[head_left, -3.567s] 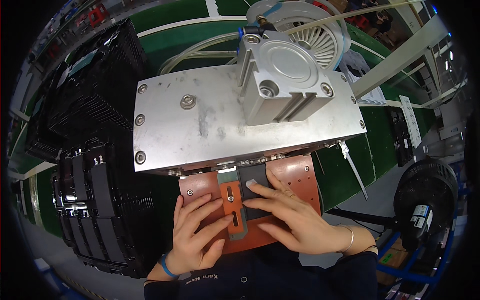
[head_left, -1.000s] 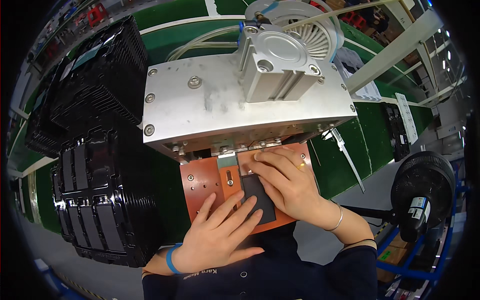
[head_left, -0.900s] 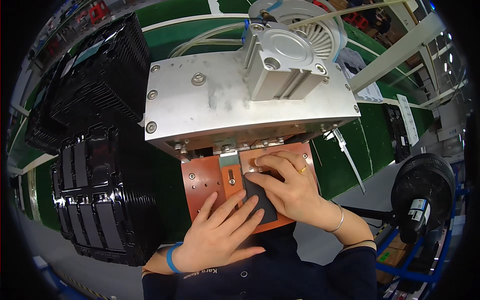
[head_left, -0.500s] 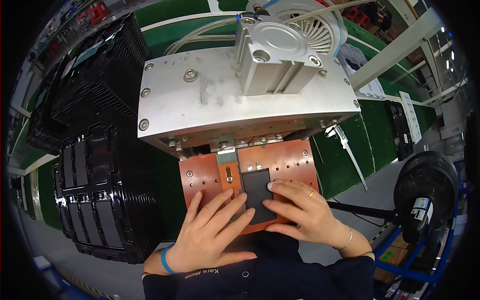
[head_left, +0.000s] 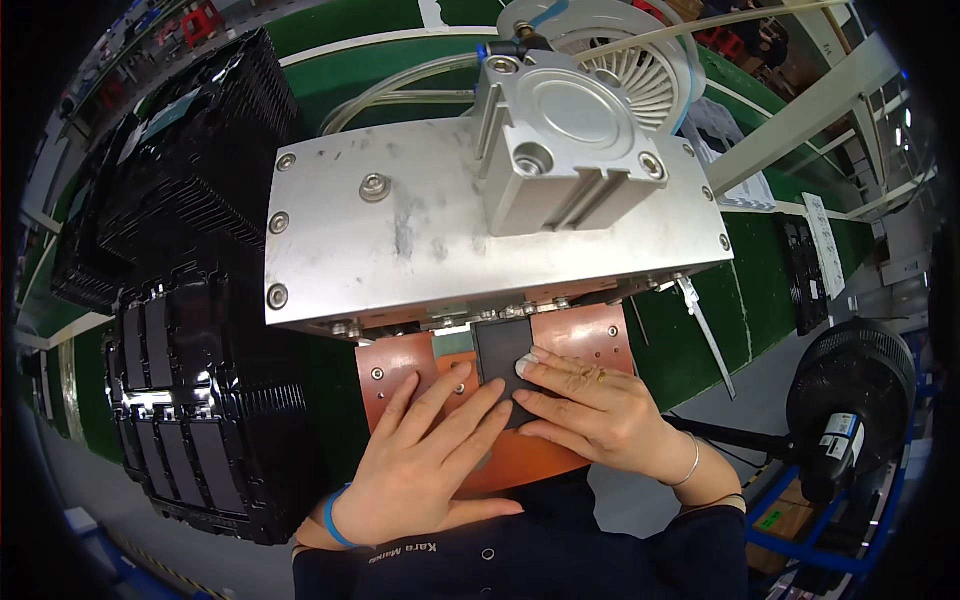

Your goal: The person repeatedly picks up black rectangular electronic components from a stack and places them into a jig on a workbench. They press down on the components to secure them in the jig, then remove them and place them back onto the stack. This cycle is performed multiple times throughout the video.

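Pointing its long axis at 12 o'clock, the dark flat piece (head_left: 503,346) lies at one o'clock from the left hand (head_left: 418,462), grip spread loose, and ten from the right hand (head_left: 604,412), equally near, fingertips touching; pinching, can't tell!

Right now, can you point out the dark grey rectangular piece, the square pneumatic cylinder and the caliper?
Dark grey rectangular piece (head_left: 502,355): head view, bare surface of its upper part.
Square pneumatic cylinder (head_left: 575,125): head view, on its top face.
Caliper (head_left: 709,340): head view, along its beam.
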The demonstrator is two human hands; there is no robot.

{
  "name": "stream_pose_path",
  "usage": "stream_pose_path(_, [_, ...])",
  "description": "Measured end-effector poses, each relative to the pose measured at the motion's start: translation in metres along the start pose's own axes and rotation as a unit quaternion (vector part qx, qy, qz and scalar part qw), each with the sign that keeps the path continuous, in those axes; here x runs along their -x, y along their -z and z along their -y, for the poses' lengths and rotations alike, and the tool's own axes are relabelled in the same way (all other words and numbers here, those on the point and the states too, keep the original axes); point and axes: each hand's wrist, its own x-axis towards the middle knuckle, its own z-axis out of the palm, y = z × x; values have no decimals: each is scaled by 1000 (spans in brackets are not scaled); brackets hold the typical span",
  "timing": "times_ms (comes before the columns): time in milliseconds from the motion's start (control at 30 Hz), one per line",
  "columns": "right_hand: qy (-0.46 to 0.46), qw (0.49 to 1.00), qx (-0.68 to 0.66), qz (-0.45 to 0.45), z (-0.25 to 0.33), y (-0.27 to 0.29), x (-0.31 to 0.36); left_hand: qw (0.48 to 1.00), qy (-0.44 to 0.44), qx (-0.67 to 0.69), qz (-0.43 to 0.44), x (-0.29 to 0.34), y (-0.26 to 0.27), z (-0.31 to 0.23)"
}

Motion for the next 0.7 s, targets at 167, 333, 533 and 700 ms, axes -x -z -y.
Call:
stream_pose_path(167, [9,1000,0,3,-2,0,-1,1000,8,0,-7,0,-1,-1])
stream_pose_path(333, [12,1000,-6,16,-1,2,-1,1000,16,-10,20,1,-2,0])
stream_pose_path(533, [12,999,-14,30,-1,5,-4,999,26,-12,37,3,-2,0])
stream_pose_path(700, [16,999,1,31,1,5,-4,999,30,-5,34,4,-4,0])
